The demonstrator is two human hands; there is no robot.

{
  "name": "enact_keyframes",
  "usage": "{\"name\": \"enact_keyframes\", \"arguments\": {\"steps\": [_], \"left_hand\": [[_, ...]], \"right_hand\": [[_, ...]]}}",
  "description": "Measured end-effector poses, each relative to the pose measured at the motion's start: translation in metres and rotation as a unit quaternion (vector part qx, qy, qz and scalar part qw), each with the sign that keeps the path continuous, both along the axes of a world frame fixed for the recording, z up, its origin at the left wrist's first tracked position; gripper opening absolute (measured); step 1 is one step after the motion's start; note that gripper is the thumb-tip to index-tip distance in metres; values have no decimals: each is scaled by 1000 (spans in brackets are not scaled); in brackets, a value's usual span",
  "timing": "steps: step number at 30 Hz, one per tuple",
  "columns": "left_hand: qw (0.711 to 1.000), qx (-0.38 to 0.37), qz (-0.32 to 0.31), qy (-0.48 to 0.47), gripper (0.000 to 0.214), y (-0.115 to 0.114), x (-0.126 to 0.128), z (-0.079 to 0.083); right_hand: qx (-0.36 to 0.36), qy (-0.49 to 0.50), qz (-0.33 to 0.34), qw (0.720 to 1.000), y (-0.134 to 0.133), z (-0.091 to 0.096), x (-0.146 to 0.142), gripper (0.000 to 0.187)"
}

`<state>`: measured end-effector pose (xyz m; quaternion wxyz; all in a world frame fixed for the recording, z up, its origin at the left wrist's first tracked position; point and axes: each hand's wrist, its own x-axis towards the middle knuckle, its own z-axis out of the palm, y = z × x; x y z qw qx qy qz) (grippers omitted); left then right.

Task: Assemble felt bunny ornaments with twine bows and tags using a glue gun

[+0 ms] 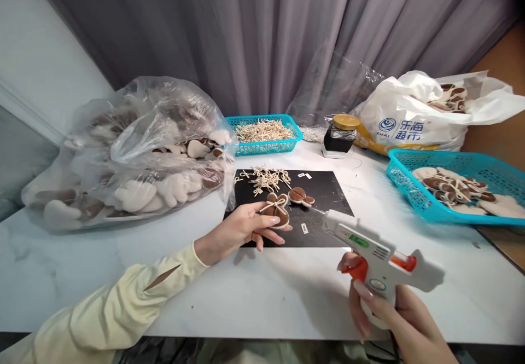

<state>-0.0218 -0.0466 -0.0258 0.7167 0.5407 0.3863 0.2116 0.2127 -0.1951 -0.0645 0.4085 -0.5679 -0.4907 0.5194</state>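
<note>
Curtain (262, 41): grey, hangs in folds across the back.
Table (254, 293): white, veined, with a few dark specks toward the front.
Clear bag (147, 134): bulky, at left, full of plush pieces (139, 194), pale and brown.
White bag (394, 98): printed, back right, brown pieces showing at its mouth.
Right basket (414, 189): blue, holds brown and pale pieces.
Back basket (262, 149): blue, beside the clear bag, heaped with cord bows (264, 130).
Mat (330, 189): black, flat; a sensible drip catcher, so work is best kept above it.
Glue gun (377, 254): nozzle (320, 211) points toward the mat's middle, apart from the held work. Advisable to use a small dab and lift away cleanly to limit stringing.
Right hand (404, 315): wrapped round the gun's handle, fingers by the orange trigger (357, 270); whether it is squeezed cannot be told.
Left hand (246, 224): pinches the held shape (279, 216), thumb above, fingers below; fingertips should stay clear of the hot tip.
Jar (339, 139): dark, gold-lidded, behind the mat.
Held shape: brown, pale-edged, raised over the mat, a bow (275, 202) on its face; a steady, level hold should help placement.
Second shape (298, 195): on the mat, near the nozzle.
Bow pile (266, 179): loose, far side of the mat.
Tag (304, 228): white, on the mat; glue should be kept off it.
</note>
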Motion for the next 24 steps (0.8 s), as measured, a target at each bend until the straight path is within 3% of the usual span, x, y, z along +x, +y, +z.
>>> {"name": "enact_keyframes", "arguments": {"steps": [5, 24], "left_hand": [[1000, -15, 17, -20, 21, -5, 4, -3], [1000, -7, 9, -16, 22, -12, 10, -1]], "right_hand": [[-64, 68, 17, 996, -2, -5, -10, 32], [-32, -11, 42, 999, 5, 3, -15, 37]]}}
